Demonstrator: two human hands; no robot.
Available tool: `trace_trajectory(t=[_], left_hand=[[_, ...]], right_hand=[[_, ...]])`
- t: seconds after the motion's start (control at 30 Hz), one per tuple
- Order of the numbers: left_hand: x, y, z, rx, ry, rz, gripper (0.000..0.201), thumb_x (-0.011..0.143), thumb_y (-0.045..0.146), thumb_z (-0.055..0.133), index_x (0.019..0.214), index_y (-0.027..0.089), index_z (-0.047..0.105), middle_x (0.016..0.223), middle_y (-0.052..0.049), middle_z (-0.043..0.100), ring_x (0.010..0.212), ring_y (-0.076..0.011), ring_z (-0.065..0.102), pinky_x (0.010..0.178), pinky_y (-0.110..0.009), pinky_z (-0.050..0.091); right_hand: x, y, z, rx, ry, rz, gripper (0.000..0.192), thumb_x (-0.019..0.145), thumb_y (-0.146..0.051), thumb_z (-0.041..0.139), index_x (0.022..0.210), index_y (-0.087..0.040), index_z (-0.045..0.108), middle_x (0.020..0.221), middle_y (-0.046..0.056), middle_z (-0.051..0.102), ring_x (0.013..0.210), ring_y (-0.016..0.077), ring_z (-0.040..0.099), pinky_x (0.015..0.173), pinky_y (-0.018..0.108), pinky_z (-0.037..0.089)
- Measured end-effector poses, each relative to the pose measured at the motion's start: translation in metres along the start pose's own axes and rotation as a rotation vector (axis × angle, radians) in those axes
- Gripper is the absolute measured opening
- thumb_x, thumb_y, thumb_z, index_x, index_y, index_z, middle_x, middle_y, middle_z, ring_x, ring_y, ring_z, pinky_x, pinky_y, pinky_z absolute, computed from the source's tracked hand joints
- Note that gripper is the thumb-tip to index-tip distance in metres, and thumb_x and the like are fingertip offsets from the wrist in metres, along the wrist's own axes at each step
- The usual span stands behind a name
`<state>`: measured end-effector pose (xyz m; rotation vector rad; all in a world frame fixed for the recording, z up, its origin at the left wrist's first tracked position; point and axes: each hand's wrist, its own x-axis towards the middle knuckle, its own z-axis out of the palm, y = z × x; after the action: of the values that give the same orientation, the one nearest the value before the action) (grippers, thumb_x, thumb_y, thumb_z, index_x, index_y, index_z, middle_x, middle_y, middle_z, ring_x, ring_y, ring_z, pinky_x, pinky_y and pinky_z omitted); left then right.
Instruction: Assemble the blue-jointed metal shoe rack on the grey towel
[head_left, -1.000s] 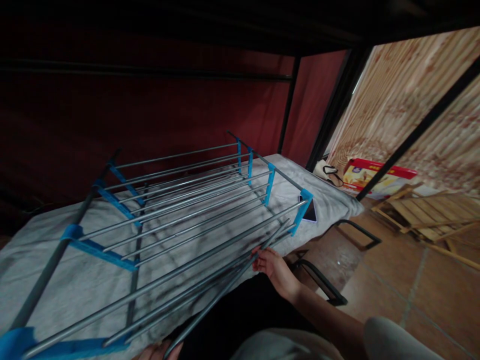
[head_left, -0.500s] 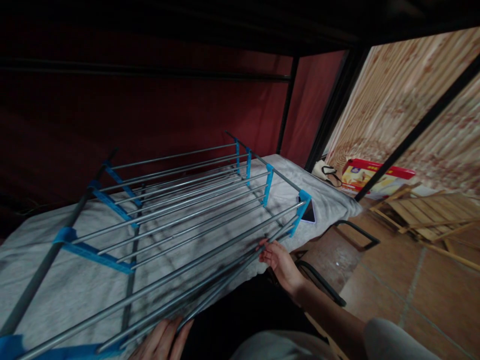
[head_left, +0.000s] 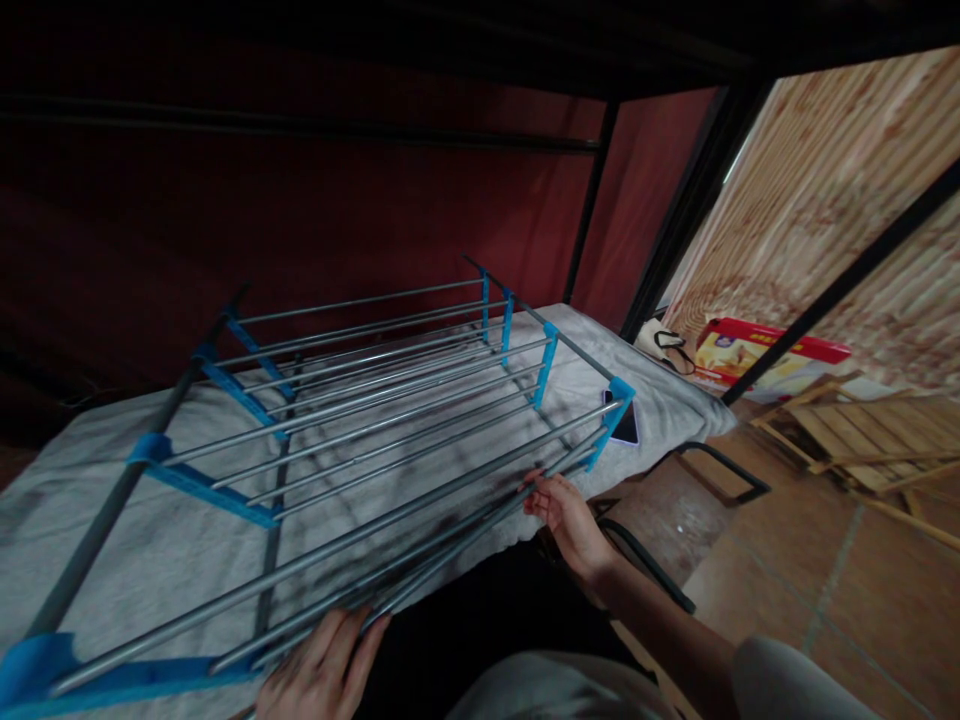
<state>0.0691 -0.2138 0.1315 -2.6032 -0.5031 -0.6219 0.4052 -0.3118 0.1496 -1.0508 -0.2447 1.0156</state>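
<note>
One grey-railed rack (head_left: 360, 420) with blue brackets lay on one grey sheet (head_left: 172, 540). The right hand (head_left: 568, 512) pinched a front rail; the left hand (head_left: 322, 670), risen further into view than before, closed loosely around the rails' near ends.

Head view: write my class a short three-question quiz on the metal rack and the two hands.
1. True or false: the rack lies on a grey cloth.
2. Which hand touches the rods nearest the blue end bracket? A) left hand B) right hand
3. What flat dark object lies on the cloth just past that bracket?

Key: 1 true; 2 B; 3 a phone.
</note>
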Motion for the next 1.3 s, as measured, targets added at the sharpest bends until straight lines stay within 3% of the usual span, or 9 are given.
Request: trace_trajectory(t=[0.33, 0.6, 0.87, 1.07, 1.3], left_hand=[[0.009, 0.0, -0.006, -0.071, 0.015, -0.043, 0.053, 0.09, -0.001, 0.03, 0.107, 0.026, 0.072, 0.094, -0.003, 0.072, 0.085, -0.0163, 0.066, 0.067, -0.024, 0.046], [0.023, 0.004, -0.01, -0.155, 0.07, -0.175, 0.033, 0.101, 0.028, 0.04, 0.091, 0.021, 0.07, 0.083, -0.003, 0.07, 0.073, -0.0146, 0.066, 0.068, -0.025, 0.047], [0.029, 0.011, -0.017, -0.194, -0.043, -0.343, 0.024, 0.098, 0.035, 0.051, 0.088, 0.017, 0.064, 0.078, -0.003, 0.063, 0.068, -0.0148, 0.061, 0.062, -0.028, 0.045], [0.034, 0.006, -0.021, -0.148, -0.11, -0.316, 0.024, 0.098, 0.037, 0.051, 0.091, 0.017, 0.063, 0.079, -0.003, 0.061, 0.071, -0.0162, 0.059, 0.063, -0.031, 0.043], [0.04, -0.001, -0.019, -0.128, -0.103, -0.283, 0.028, 0.1, 0.038, 0.046, 0.085, 0.017, 0.059, 0.08, -0.004, 0.06, 0.07, -0.0153, 0.054, 0.063, -0.032, 0.039]], right_hand=[[0.003, -0.001, -0.004, 0.003, -0.001, 0.012, 0.027, 0.071, -0.04, 0.079, 0.086, -0.019, 0.07, 0.081, 0.003, 0.069, 0.07, 0.0147, 0.059, 0.07, 0.029, 0.048], [0.0, -0.004, -0.004, 0.017, 0.023, 0.015, 0.025, 0.069, -0.035, 0.081, 0.084, -0.019, 0.07, 0.083, 0.002, 0.069, 0.07, 0.0138, 0.061, 0.069, 0.027, 0.051], [0.002, -0.005, -0.016, -0.035, 0.033, 0.059, 0.023, 0.069, -0.031, 0.082, 0.084, -0.02, 0.069, 0.093, -0.002, 0.07, 0.077, 0.0111, 0.064, 0.073, 0.024, 0.056], [0.0, -0.003, -0.02, -0.154, -0.052, 0.19, 0.024, 0.078, -0.041, 0.073, 0.087, -0.02, 0.069, 0.086, 0.002, 0.07, 0.082, 0.0146, 0.067, 0.074, 0.026, 0.057], [-0.024, 0.007, -0.007, -0.486, -0.263, 0.166, 0.027, 0.077, -0.041, 0.074, 0.093, -0.019, 0.072, 0.098, 0.006, 0.071, 0.087, 0.0179, 0.066, 0.076, 0.028, 0.054]])
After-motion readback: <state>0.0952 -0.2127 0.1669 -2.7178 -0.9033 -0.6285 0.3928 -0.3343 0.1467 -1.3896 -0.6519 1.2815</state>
